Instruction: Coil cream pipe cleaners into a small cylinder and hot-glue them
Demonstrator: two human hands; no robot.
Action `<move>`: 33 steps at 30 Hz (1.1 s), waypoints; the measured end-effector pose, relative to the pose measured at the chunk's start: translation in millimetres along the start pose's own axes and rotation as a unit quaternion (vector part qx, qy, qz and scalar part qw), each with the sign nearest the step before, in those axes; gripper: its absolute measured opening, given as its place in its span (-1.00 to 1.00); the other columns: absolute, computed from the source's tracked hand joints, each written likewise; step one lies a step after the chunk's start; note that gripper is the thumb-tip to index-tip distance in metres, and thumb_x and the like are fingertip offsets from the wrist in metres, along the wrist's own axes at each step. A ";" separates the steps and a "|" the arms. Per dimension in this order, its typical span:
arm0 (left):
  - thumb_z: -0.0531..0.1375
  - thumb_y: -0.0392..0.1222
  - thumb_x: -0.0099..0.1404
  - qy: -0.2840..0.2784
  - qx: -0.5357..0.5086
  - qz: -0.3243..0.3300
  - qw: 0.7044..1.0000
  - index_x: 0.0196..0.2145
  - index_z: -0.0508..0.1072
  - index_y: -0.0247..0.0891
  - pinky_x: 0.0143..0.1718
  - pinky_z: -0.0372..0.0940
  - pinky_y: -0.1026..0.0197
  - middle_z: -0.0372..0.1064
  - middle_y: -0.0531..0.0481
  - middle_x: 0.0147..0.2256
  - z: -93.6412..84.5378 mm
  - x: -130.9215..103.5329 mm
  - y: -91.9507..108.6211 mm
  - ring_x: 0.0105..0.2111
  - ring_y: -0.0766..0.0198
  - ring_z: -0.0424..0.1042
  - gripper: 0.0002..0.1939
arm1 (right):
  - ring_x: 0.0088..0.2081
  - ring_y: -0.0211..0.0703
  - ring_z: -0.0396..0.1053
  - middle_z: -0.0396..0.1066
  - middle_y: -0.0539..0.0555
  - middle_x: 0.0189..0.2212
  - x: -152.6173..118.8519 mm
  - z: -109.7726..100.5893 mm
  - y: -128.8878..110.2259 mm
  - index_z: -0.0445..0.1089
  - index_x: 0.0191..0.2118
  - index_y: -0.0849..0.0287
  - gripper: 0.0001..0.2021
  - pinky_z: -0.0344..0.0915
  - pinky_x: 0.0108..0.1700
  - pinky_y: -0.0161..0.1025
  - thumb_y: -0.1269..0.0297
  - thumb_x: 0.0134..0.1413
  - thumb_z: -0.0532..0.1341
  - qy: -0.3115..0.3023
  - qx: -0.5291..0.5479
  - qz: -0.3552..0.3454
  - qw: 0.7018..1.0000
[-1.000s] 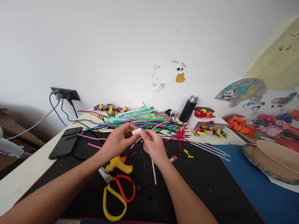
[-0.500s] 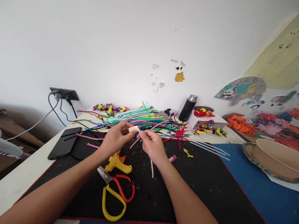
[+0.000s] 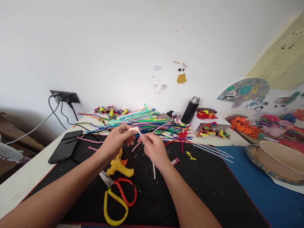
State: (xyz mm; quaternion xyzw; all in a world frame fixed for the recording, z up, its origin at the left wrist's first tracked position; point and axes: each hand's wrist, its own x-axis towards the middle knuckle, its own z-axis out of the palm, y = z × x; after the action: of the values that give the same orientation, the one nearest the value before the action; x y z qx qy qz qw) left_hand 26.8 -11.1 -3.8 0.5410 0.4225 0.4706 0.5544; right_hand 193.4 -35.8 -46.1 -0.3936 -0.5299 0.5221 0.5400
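Between the fingertips of my left hand (image 3: 120, 137) is a small cream coil (image 3: 134, 130), wound in close turns, with a bit of purple at its right end. My right hand (image 3: 153, 146) pinches a cream pipe cleaner (image 3: 154, 171) running from the coil; its loose end hangs below the palm. The two hands nearly touch above the black mat (image 3: 201, 190). Below them lie a yellow glue gun (image 3: 121, 166) and scissors (image 3: 116, 196) with one red and one yellow handle.
Behind my hands is a heap of coloured pipe cleaners (image 3: 142, 118). A black phone (image 3: 65, 147) lies at left. A black flask (image 3: 190, 110) stands at the back beside a white box (image 3: 222, 122). Clear sticks (image 3: 213, 152) and a bowl (image 3: 282, 158) are at right.
The coil has turned in my left fingers, and the strand now comes off its right end down to my right hand. My left fingers have shifted slightly left.
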 end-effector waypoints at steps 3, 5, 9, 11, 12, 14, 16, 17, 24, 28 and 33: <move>0.50 0.05 0.08 0.003 -0.037 -0.025 0.999 -0.46 0.44 -0.24 -0.56 0.20 0.31 0.40 0.10 -0.57 2.2 -0.8 1.5 -0.61 0.38 0.31 -0.61 | -0.73 -0.36 -0.01 0.08 -0.20 -0.74 0.2 0.7 1.0 0.47 -0.34 0.17 -0.57 -0.09 -0.66 -0.34 -0.15 0.24 0.28 -0.001 0.004 0.003 1.000; 0.51 0.03 0.05 0.001 -0.062 -0.042 0.997 -0.48 0.44 -0.25 -0.57 0.19 0.33 0.40 0.10 -0.58 2.7 -0.9 1.7 -0.62 0.40 0.30 -0.61 | -0.73 -0.36 -0.01 0.08 -0.20 -0.75 0.6 0.9 1.9 0.47 -0.35 0.17 -0.57 -0.10 -0.66 -0.34 -0.15 0.24 0.28 -0.003 0.010 0.004 1.000; 0.51 -0.01 0.01 0.000 -0.093 -0.072 0.993 -0.50 0.43 -0.26 -0.59 0.19 0.35 0.38 0.10 -0.59 2.6 -1.1 1.5 -0.65 0.42 0.29 -0.62 | -0.73 -0.37 -0.03 0.07 -0.21 -0.75 1.8 0.4 4.7 0.47 -0.34 0.17 -0.56 -0.10 -0.67 -0.35 -0.17 0.23 0.30 -0.006 0.019 0.002 1.000; 0.51 -0.02 0.00 -0.004 -0.101 -0.082 0.991 -0.50 0.43 -0.27 -0.61 0.18 0.36 0.37 0.11 -0.59 3.2 -2.1 2.3 -0.66 0.43 0.28 -0.62 | -0.73 -0.38 -0.05 0.06 -0.22 -0.75 2.1 -0.2 6.2 0.47 -0.34 0.17 -0.55 -0.10 -0.67 -0.35 -0.18 0.21 0.31 -0.009 0.028 0.004 1.000; 0.50 -0.02 0.00 -0.009 -0.104 -0.086 0.991 -0.50 0.43 -0.27 -0.63 0.15 0.36 0.36 0.11 -0.60 3.7 -2.7 3.1 -0.67 0.44 0.27 -0.63 | -0.73 -0.38 -0.05 0.06 -0.22 -0.75 2.2 -0.4 6.6 0.47 -0.34 0.17 -0.55 -0.11 -0.67 -0.35 -0.19 0.20 0.32 -0.010 0.032 0.006 0.999; 0.49 -0.02 0.00 -0.018 -0.109 -0.093 0.990 -0.51 0.42 -0.28 -0.67 0.08 0.38 0.34 0.13 -0.61 5.1 -4.3 5.0 -0.68 0.46 0.24 -0.63 | -0.73 -0.38 -0.05 0.05 -0.22 -0.74 2.1 -0.7 6.4 0.47 -0.34 0.17 -0.55 -0.11 -0.67 -0.35 -0.19 0.19 0.32 -0.012 0.037 0.009 0.999; 0.49 -0.01 0.00 -0.023 -0.111 -0.101 0.988 -0.52 0.41 -0.28 -0.70 0.01 0.40 0.31 0.14 -0.61 6.5 -5.9 6.8 -0.70 0.48 0.21 -0.62 | -0.72 -0.37 -0.03 0.06 -0.21 -0.74 1.6 -0.7 4.3 0.46 -0.35 0.17 -0.54 -0.11 -0.67 -0.36 -0.20 0.18 0.33 -0.012 0.035 0.011 0.999; 0.48 -0.01 -0.01 -0.023 -0.112 -0.105 0.988 -0.53 0.40 -0.28 -0.71 -0.01 0.40 0.30 0.15 -0.62 7.1 -6.5 7.6 -0.71 0.48 0.20 -0.62 | -0.72 -0.37 -0.02 0.07 -0.21 -0.74 1.3 -0.6 2.7 0.45 -0.36 0.17 -0.54 -0.11 -0.67 -0.36 -0.20 0.17 0.33 -0.011 0.033 0.012 0.999; 0.43 0.02 0.06 -0.039 -0.098 -0.106 0.989 -0.56 0.36 -0.27 -0.75 -0.07 0.42 0.27 0.15 -0.64 7.9 -8.7 10.4 -0.74 0.50 0.15 -0.61 | -0.72 -0.36 0.00 0.09 -0.20 -0.74 -0.3 1.1 -7.9 0.43 -0.37 0.16 -0.49 -0.10 -0.67 -0.35 -0.27 0.11 0.33 -0.008 0.012 0.018 1.000; 0.40 0.03 0.10 -0.034 -0.092 -0.108 0.989 -0.55 0.36 -0.26 -0.76 -0.09 0.43 0.24 0.16 -0.66 7.4 -9.4 10.0 -0.75 0.49 0.13 -0.62 | -0.71 -0.37 -0.01 0.09 -0.20 -0.73 -0.2 1.4 -5.5 0.43 -0.36 0.16 -0.48 -0.11 -0.66 -0.35 -0.29 0.11 0.32 -0.004 0.012 0.015 1.000; 0.38 0.04 0.11 -0.029 -0.094 -0.123 0.988 -0.56 0.34 -0.25 -0.77 -0.11 0.42 0.20 0.17 -0.69 8.8 -10.0 10.2 -0.78 0.50 0.08 -0.62 | -0.70 -0.37 0.01 0.11 -0.21 -0.72 0.0 1.4 -4.1 0.40 -0.35 0.14 -0.49 -0.07 -0.67 -0.36 -0.28 0.06 0.37 0.007 0.028 0.018 0.999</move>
State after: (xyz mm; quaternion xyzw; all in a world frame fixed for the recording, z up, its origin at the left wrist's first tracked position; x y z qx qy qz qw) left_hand 32.7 -22.9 6.5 0.4438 0.4234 0.4210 0.6682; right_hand 192.6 -36.5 -41.9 -0.3914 -0.5046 0.5432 0.5451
